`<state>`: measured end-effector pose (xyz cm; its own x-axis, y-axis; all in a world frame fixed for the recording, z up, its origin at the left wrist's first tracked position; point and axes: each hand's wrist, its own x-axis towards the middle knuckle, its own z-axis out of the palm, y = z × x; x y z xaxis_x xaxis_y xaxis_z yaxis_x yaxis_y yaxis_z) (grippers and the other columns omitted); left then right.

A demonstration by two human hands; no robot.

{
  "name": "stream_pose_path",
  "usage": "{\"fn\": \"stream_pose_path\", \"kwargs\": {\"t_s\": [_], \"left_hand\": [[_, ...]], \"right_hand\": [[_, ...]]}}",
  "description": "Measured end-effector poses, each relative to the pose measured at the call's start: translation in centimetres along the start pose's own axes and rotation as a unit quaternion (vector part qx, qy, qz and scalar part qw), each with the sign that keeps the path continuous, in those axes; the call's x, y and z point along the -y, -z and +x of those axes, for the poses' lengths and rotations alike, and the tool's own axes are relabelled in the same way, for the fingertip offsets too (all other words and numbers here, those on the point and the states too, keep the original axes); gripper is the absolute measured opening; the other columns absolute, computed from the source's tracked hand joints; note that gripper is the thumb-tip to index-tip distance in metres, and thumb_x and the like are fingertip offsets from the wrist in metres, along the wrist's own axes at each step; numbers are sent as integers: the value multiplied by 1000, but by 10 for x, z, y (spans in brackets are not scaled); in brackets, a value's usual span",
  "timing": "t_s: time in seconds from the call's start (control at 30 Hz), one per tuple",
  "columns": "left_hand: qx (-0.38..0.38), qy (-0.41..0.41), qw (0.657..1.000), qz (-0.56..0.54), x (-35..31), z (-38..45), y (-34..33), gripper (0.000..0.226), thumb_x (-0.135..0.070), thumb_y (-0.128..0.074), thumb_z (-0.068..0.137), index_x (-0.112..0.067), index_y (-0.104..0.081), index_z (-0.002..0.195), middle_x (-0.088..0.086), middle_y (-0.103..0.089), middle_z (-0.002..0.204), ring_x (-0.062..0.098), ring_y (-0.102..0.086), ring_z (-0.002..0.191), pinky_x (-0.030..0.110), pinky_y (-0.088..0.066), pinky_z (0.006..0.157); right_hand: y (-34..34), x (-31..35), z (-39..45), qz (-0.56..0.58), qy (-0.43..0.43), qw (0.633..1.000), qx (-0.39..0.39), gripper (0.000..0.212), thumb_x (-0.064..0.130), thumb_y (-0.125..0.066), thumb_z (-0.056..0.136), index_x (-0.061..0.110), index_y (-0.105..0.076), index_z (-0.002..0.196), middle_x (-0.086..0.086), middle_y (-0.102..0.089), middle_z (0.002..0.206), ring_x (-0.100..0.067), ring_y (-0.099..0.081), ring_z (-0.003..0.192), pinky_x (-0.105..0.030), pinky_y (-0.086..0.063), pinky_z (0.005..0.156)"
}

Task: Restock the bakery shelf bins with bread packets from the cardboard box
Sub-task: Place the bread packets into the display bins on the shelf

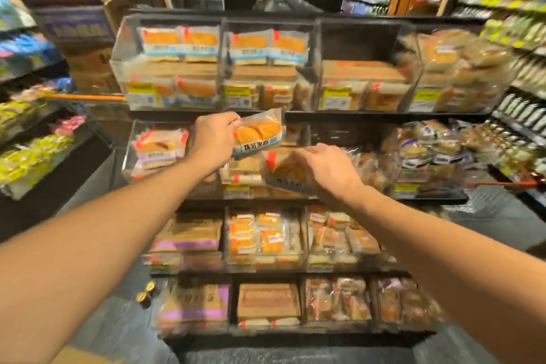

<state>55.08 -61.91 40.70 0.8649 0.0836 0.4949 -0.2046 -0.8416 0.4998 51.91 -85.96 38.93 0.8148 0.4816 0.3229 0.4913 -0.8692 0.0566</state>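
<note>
At the second tier of the bakery shelf (pixel 298 115), both arms reach forward to the clear bins. The left hand (pixel 214 139) pinches the edge of a bread packet (pixel 260 134) between curled fingers and thumb, holding it tilted in the air just in front of the middle bin (pixel 245 177) of that tier. The right hand (pixel 328 168) is lower and to the right, its fingers curled over the top of a second bread packet (pixel 283 174) that sits at the front of the same tier; motion blur hides how firmly it grips. Stacked packets fill the upper bins (pixel 266 68) and the two lower tiers (pixel 266 242). Behind the shelf at the upper left stands a cardboard box (pixel 88 38), with other stocked store shelves (pixel 520 38) on both sides.
</note>
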Motion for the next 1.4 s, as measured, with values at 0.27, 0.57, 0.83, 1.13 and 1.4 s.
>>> {"fn": "stream_pose_path", "kwargs": {"t_s": [0.27, 0.57, 0.83, 1.13, 1.4], "left_hand": [[-66, -96, 990, -78, -87, 140, -52, 24, -21, -53, 98, -10, -74, 97, 13, -73, 97, 29, -62, 91, 32, -39, 76], [-58, -129, 989, -37, -170, 270, -131, 21, -29, -54, 97, -18, -73, 97, 7, -73, 96, 29, -63, 95, 33, -36, 66], [-18, -69, 993, 90, -199, 332, -216, 25, -16, -51, 94, -17, -74, 101, 15, -72, 100, 39, -64, 99, 38, -46, 74], [-8, 25, 987, 160, -201, 372, -271, 24, -11, -51, 93, -12, -73, 102, 17, -72, 102, 40, -64, 103, 38, -49, 81], [-6, 76, 991, 114, -196, 384, -287, 41, -43, -44, 101, -15, -54, 129, 18, -50, 133, 36, -51, 120, 45, -44, 97]], "right_hand": [[42, -150, 68, -60, -56, 968, -238, 23, 24, -51, 83, 19, -69, 98, -11, -71, 87, -38, -63, 76, -41, -47, 64], [70, -304, 142, -152, -160, 941, -257, 24, 17, -56, 87, 20, -68, 108, -11, -66, 103, -38, -60, 92, -45, -41, 79], [41, -395, 197, -165, -139, 949, -229, 23, 18, -57, 91, 26, -72, 108, -2, -71, 107, -33, -56, 100, -43, -35, 83], [10, -433, 240, -238, -170, 950, -110, 22, 30, -61, 94, 32, -68, 115, 7, -70, 111, -27, -48, 112, -39, -35, 82], [-8, -433, 269, -66, -225, 965, -117, 25, 33, -63, 89, 18, -64, 110, -6, -65, 106, -31, -63, 97, -36, -45, 67]]}}
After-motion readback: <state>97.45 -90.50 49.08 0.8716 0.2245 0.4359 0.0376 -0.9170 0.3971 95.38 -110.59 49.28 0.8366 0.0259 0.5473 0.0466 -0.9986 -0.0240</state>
